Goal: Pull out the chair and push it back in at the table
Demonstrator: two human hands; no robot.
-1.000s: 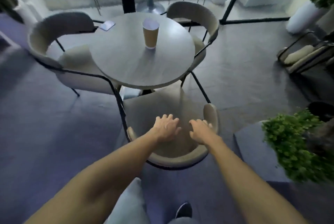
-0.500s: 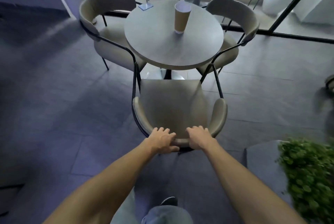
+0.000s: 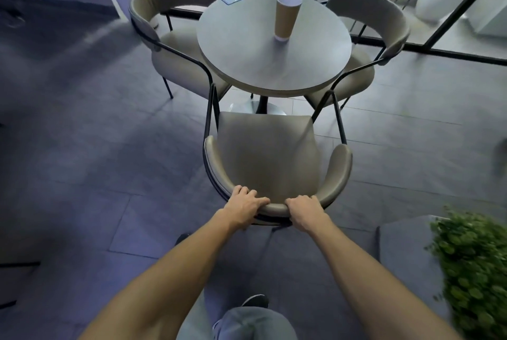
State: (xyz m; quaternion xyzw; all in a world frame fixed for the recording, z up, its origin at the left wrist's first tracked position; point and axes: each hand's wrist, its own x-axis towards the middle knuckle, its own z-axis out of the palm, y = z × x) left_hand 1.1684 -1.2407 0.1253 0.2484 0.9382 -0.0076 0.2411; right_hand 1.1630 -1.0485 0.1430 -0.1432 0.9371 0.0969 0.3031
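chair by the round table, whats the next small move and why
Probably push the chair straight forward toward the table. Its seat already sits wholly clear of the tabletop, so the pull-out looks done, and the left hand and right hand both grip its backrest.

Soft daylight comes in through the glass on the far side, laying a pale sheen across the table (image 3: pixel 247 60) and lightening the grey floor (image 3: pixel 411 109) near it. Away to the left the floor sinks into a dim, bluish shade with no hard shadow edges. The chair (image 3: pixel 267 153) seat is evenly lit and fairly sharp. The plant (image 3: pixel 474 271) at the lower right is smeared by blur. The wide lens slants the window frame (image 3: pixel 461 9) and makes the paper cup (image 3: pixel 285 17) lean
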